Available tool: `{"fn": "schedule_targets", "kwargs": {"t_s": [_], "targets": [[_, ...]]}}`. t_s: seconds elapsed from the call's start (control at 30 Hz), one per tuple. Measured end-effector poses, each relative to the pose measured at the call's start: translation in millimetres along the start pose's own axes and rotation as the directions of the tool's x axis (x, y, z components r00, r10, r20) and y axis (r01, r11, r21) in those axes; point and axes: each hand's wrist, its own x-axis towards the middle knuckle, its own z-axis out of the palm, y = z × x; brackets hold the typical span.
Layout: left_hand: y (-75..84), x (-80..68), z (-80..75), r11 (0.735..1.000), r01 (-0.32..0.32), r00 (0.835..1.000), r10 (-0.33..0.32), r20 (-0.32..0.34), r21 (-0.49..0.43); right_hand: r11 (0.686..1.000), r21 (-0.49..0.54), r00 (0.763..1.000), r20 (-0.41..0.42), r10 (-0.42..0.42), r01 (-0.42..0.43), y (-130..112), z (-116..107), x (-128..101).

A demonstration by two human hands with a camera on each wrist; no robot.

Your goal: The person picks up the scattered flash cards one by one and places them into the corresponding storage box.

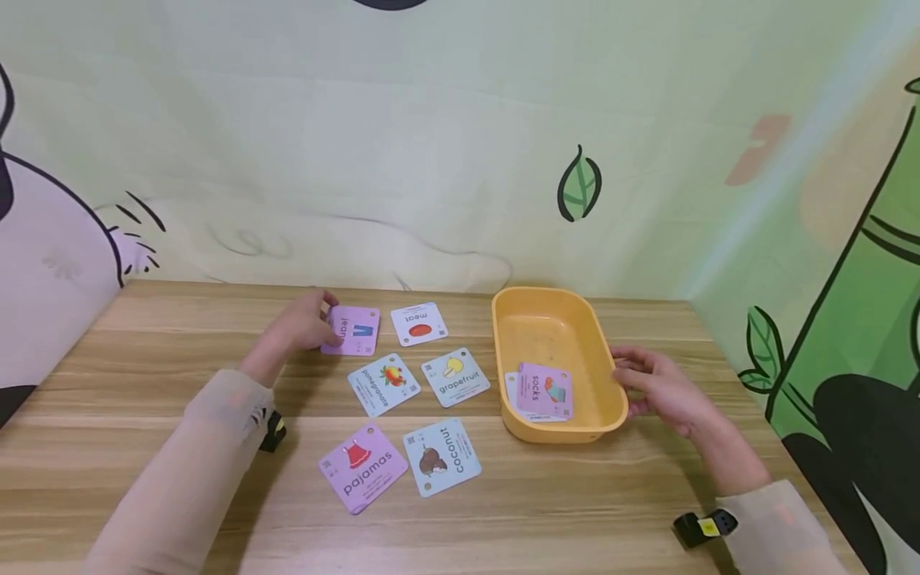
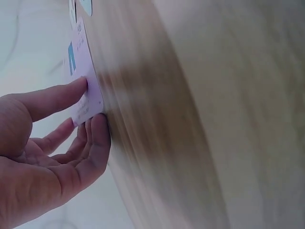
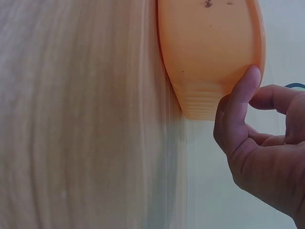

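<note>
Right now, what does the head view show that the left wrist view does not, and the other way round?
Only the head view shows the yellow tray holding the socks card, the right hand at the tray's right rim, and the meat, pomegranate, grapefruit, pajamas and coconut cards. Only the left wrist view shows, close up, the thumb on top of the purple card and fingers beneath its lifted edge. Both show the left hand pinching that card over the wooden table.
</note>
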Motion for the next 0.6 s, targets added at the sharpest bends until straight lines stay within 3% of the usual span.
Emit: {"fn": "schedule_targets", "kwargs": {"t_s": [0.3, 0.6], "targets": [[-4.4, -5.0, -3.1, 0.994, -0.044, 0.999, 0.042, -0.021, -0.098, 1.000, -0.003, 1.000, -0.004, 0.000, 0.000, 1, 0, 1], [-2.9, -14.5, -5.4, 0.961, -0.134, 0.991, 0.123, -0.061, -0.241, 1.000, 0.001, 1.000, -0.007, -0.005, 0.005, 2, 1, 1]]}}
